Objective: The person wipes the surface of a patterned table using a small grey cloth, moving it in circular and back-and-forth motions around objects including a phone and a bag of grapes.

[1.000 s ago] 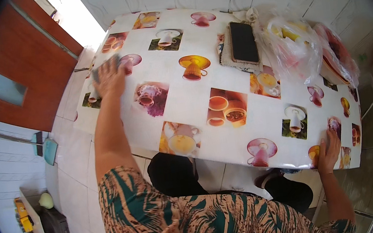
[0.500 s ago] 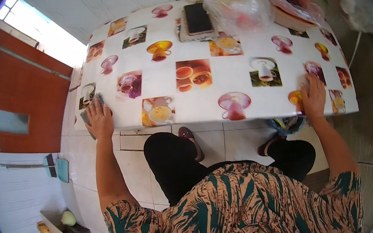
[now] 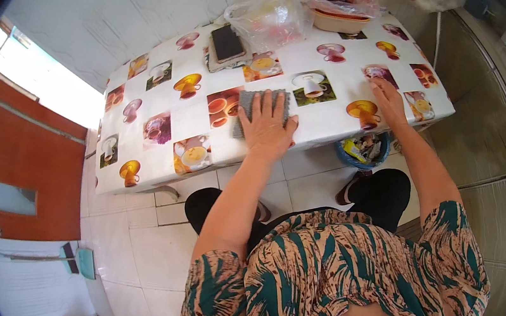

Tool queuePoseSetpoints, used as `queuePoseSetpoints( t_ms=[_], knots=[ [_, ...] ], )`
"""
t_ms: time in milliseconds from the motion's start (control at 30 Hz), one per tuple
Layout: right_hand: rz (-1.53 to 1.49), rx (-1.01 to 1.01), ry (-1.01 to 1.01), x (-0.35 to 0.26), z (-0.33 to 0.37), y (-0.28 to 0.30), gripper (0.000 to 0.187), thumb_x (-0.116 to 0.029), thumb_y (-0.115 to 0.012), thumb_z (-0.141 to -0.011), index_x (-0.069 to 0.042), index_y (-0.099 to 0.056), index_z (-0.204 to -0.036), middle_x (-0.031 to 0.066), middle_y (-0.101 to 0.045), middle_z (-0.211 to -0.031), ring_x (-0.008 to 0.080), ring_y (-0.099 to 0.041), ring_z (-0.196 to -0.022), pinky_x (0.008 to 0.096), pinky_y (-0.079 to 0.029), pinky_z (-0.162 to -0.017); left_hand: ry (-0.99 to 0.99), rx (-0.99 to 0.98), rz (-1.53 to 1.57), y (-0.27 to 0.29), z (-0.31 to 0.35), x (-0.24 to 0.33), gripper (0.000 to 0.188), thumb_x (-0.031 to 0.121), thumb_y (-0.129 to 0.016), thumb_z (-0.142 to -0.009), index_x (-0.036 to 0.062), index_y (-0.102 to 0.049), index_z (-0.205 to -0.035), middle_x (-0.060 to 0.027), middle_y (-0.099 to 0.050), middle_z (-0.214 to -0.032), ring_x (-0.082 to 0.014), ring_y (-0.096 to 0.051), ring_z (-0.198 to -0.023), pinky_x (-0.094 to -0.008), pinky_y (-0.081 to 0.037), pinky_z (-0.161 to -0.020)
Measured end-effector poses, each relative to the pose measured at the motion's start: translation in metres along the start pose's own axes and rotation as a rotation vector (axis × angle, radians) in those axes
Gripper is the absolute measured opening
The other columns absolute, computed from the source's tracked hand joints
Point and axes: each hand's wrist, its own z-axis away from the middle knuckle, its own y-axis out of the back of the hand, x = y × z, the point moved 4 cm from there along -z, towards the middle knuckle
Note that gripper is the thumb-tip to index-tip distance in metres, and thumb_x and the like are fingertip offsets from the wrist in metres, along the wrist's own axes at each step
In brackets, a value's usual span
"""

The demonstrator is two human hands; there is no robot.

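Note:
My left hand (image 3: 266,125) lies flat with fingers spread on a grey cloth (image 3: 247,104), pressing it against the patterned tablecloth (image 3: 180,116) near the middle of the table's front edge. Part of the cloth is covered by the palm. Farther right, my right hand (image 3: 390,103) rests at the front edge of the tablecloth. Its fingers are stretched forward and nothing shows in them.
A dark phone (image 3: 227,42) lies on a folded cloth (image 3: 212,63) at the back. Beside it are a clear plastic bag (image 3: 270,21) and a plastic-covered basin (image 3: 337,21). A waste bin (image 3: 362,155) stands under the front edge. A broom and dustpan (image 3: 85,263) are at the left.
My left hand has slid the grey cloth from the table's left end rightward to the middle. My right hand stays by the right front edge. The view has shifted slightly.

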Motion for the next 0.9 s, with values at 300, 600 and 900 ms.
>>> queuePoseSetpoints(
  t_ms=[300,600,900],
  knots=[
    [-0.039,-0.251,0.063,-0.112,0.016,-0.079,0.036,-0.028,-0.061,-0.094,-0.002,-0.061,-0.119,0.0167,-0.062,-0.122,0.0316,-0.062,-0.105,0.0379,-0.049,-0.091,-0.031,0.33,0.586,0.029,-0.002,-0.05,0.044,0.031,-0.051,-0.096,0.0091,-0.054,-0.134,-0.0174,-0.048,-0.142,-0.0338,-0.042,-0.134,-0.0489,-0.027,-0.111],
    [0.322,-0.316,0.486,-0.171,0.033,-0.198,0.054,-0.037,-0.053,-0.093,0.001,-0.048,-0.132,0.0162,-0.049,-0.137,0.0298,-0.042,-0.131,0.0423,-0.032,-0.107,0.188,0.378,0.039,0.005,0.031,-0.115,0.037,0.02,-0.054,-0.092,0.0036,-0.058,-0.125,-0.0157,-0.054,-0.135,-0.0342,-0.046,-0.13,-0.0466,-0.032,-0.109],
    [0.364,-0.607,0.367,-0.194,0.038,-0.199,0.073,-0.042,-0.052,-0.092,0.001,-0.03,-0.147,0.0144,-0.025,-0.156,0.0275,-0.021,-0.146,0.0448,-0.019,-0.116,0.197,0.411,0.066,0.021,0.039,-0.111,0.035,0.02,-0.058,-0.084,0.0056,-0.061,-0.116,-0.0115,-0.058,-0.129,-0.0312,-0.049,-0.124,-0.0458,-0.033,-0.108]
  ],
)
